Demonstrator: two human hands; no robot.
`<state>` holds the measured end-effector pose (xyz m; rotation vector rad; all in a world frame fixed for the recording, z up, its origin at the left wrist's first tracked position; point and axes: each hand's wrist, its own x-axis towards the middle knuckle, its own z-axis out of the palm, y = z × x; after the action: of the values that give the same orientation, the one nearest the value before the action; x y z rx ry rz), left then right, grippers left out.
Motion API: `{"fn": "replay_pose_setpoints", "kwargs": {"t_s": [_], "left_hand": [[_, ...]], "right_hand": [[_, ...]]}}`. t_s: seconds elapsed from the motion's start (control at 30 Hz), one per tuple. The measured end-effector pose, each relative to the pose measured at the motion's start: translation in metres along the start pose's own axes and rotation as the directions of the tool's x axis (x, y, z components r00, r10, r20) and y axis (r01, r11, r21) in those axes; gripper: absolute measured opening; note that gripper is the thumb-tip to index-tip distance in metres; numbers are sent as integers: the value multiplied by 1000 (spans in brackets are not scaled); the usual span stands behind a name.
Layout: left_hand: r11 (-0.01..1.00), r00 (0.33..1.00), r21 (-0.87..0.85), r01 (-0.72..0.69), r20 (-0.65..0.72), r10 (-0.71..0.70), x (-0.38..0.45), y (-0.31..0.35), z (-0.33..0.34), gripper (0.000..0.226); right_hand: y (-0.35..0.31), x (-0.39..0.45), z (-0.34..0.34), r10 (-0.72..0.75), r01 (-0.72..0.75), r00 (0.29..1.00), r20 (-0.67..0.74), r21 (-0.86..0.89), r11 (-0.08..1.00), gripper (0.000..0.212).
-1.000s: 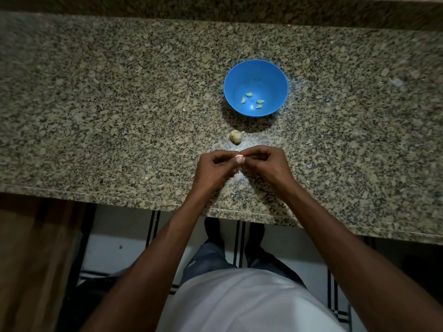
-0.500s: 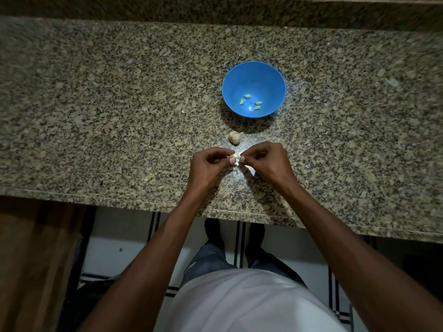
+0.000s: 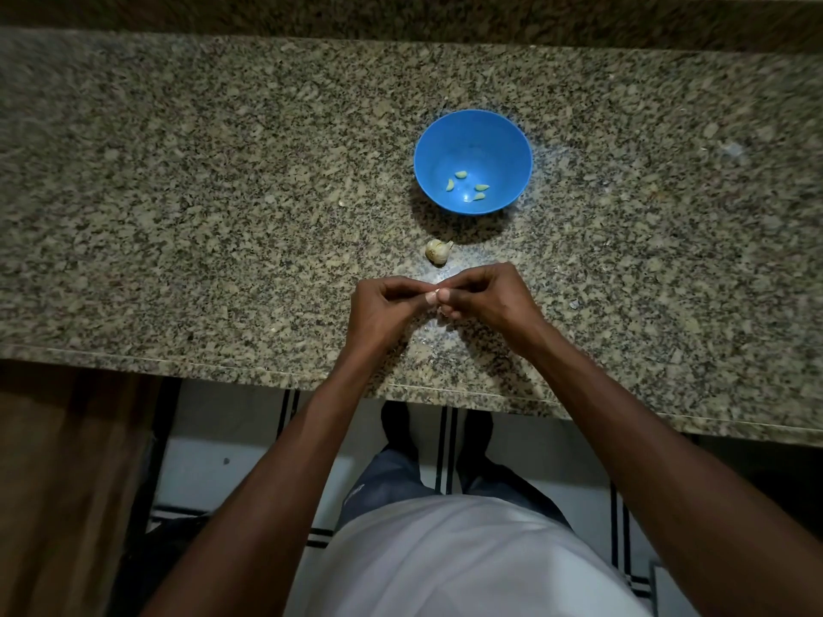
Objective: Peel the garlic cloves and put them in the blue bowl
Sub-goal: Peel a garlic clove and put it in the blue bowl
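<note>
The blue bowl (image 3: 473, 126) stands on the granite counter (image 3: 222, 193) and holds several peeled garlic cloves (image 3: 461, 174). Just in front of it lies the rest of the garlic bulb (image 3: 437, 251), still in its skin. Nearer the counter's front edge, my left hand (image 3: 383, 311) and my right hand (image 3: 490, 300) meet fingertip to fingertip. Both pinch one small garlic clove (image 3: 442, 310) between them; the fingers hide nearly all of it.
The counter's front edge (image 3: 267, 371) runs just below my wrists, with tiled floor and my feet under it. A raised granite ledge (image 3: 401, 15) borders the back. Small flakes of garlic skin (image 3: 574, 304) lie right of my hands.
My hands have closed together again over the clove after pulling slightly apart half a second ago. The bowl and the bulb stay where they were.
</note>
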<state>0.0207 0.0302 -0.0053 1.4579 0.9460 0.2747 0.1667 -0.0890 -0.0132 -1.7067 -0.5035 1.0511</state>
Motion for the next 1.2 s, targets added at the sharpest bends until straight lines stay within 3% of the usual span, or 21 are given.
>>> {"fn": "replay_pose_setpoints", "kwargs": {"t_s": [0.1,0.2,0.33,0.47,0.7,0.8,0.93,1.07,1.2], "left_hand": [[984,990,-114,138,11,-137,2,2,-1,18],[888,937,-299,349,103,-334,5,3,-5,16],[811,887,-363,459,238,-396,9,0,-12,17],[747,861,-428,508,267,-432,8,4,-13,15],[909,949,-275,314,92,-300,3,2,-11,13],[984,987,-81,161,30,-159,2,-2,-13,15],[984,1000,180,16,-27,-12,0,-7,-12,24],[988,997,150,-28,-71,39,-4,-4,-8,12],[993,999,113,-44,-13,46,-5,-3,-6,19]], "right_hand": [[-1,4,4,-5,4,1000,-19,-84,996,13],[0,5,7,10,-11,1000,-14,-70,998,12],[1,4,10,17,-16,1000,17,-42,999,11],[0,3,11,9,-9,999,34,7,1000,15],[5,-1,14,50,-52,998,25,89,995,18],[4,-3,14,67,-69,998,13,133,989,22],[8,-5,13,88,-93,996,33,197,976,25],[3,-6,14,85,-92,996,40,231,969,29],[2,-6,14,102,-100,995,6,248,964,30]]}}
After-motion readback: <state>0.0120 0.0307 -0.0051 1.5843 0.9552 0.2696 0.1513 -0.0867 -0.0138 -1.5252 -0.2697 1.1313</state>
